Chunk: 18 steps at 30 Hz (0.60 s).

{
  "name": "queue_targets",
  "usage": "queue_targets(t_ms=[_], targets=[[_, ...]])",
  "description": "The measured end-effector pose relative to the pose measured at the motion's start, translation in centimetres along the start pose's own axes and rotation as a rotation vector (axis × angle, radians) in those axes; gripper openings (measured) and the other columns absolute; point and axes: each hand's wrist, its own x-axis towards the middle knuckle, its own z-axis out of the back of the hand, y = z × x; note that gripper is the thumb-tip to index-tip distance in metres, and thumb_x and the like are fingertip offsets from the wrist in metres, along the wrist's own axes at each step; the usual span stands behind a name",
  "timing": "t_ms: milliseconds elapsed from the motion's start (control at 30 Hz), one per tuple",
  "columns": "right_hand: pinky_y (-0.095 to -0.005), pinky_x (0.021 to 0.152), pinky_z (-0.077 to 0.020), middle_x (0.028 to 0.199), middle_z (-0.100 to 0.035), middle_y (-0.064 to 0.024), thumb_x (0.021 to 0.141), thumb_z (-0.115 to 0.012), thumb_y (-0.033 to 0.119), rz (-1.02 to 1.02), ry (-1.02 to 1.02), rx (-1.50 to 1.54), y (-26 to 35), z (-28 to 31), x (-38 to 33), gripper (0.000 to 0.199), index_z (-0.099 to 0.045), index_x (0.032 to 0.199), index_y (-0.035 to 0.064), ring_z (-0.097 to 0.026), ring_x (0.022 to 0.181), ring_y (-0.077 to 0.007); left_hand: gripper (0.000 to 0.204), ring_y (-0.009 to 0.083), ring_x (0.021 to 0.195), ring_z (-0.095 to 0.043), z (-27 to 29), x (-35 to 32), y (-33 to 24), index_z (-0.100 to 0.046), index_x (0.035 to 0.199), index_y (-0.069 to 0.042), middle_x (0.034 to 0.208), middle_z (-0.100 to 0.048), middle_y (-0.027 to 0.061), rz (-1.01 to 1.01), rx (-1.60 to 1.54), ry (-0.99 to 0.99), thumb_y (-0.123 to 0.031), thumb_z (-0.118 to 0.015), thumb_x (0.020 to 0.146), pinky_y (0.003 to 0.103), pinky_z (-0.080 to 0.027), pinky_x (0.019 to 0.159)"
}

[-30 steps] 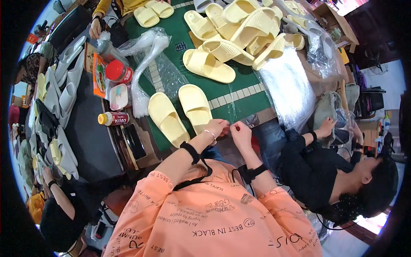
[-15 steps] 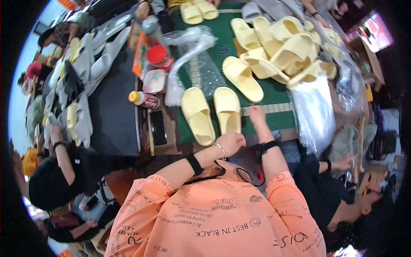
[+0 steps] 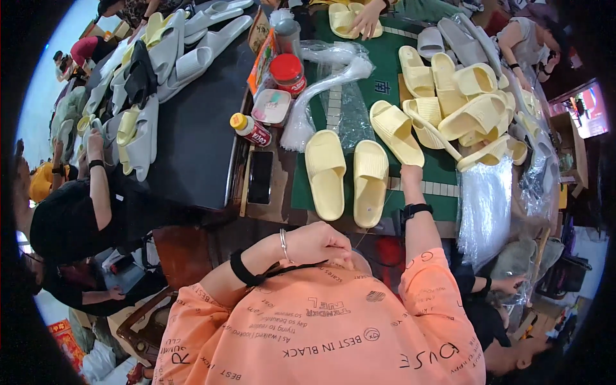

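Note:
My right hand (image 3: 412,173) reaches forward and is closed at the near heel end of a pale yellow slipper (image 3: 396,133); its fingertips are partly hidden. My left hand (image 3: 324,242) is held close to my chest with its fingers curled in, and what lies inside them is hidden. Between the hands and the bag, two more yellow slippers, a left one (image 3: 325,176) and a right one (image 3: 371,186), lie side by side near the table edge. A pile of yellow slippers (image 3: 475,115) sits at the far right.
A clear plastic bag (image 3: 346,70), a red-lidded jar (image 3: 287,72), a small bottle (image 3: 250,128) and a phone (image 3: 260,176) stand or lie to the left. Shiny plastic film (image 3: 486,205) hangs at the right edge. Grey slippers (image 3: 202,61) lie on the black table. Another person's hand (image 3: 367,19) touches slippers opposite.
My right hand has moved forward to the slipper's heel. My left hand has drawn back from the right slipper of the pair toward my chest. The view has shifted.

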Motion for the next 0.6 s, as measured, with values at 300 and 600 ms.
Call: queue_targets(t_ms=[300,600], targets=[[-0.0374,0.067,-0.0407,0.080,-0.055,-0.0159,0.071,-0.053,0.015,0.869,-0.232,-0.256,5.2,5.1,-11.9,0.014,-0.055,0.076,0.0018,-0.051,0.079,-0.0272,0.016,0.0274,0.067,-0.055,4.6,-0.8,3.2,-0.061,0.071,-0.012,0.070,-0.059,0.0089,0.100,0.509,-0.071,-0.022,-0.049,0.072,0.036,-0.044,0.063],[-0.0289,0.057,-0.0403,0.065,-0.054,-0.0138,0.081,-0.041,0.019,0.574,0.787,0.248,6.9,1.7,-23.3,0.023,-0.054,0.080,0.0002,-0.051,0.059,-0.0227,0.018,0.0295,0.067,-0.055,8.8,3.6,8.1,-0.060,0.075,-0.006,0.071,-0.057,0.0137,0.164,0.705,-0.249,-0.020,-0.049,0.074,0.037,-0.044,0.062]])
